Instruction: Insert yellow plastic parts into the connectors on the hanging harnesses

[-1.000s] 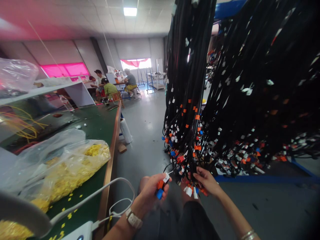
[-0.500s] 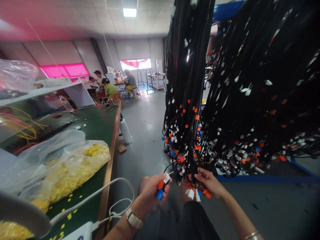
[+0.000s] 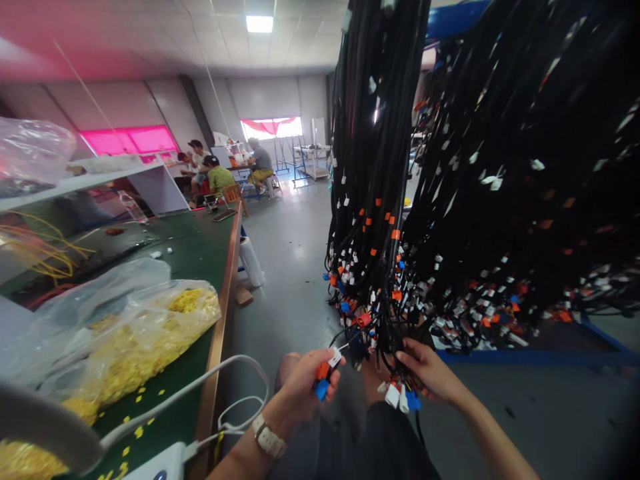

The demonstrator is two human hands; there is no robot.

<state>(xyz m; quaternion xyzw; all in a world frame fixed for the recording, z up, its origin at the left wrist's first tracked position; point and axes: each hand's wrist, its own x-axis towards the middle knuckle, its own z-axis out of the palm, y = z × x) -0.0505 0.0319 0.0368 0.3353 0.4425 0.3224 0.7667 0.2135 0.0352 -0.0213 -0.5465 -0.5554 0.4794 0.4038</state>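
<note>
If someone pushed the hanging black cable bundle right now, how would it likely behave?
The black cable bundle would probably sway rather than tip, since it hangs down. Lower down it looks floppy, splaying into thin, curving strands near the right hand. Overall it is likely heavy, given how densely packed it looks.

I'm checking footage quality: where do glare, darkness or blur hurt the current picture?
Head view: glare whites out the ceiling lamp and part of the far window; head view: the hanging cables at right sink into near-black; head view: the gray tube at lower left looks soft, while the plugs in the left hand look clearer.
</note>
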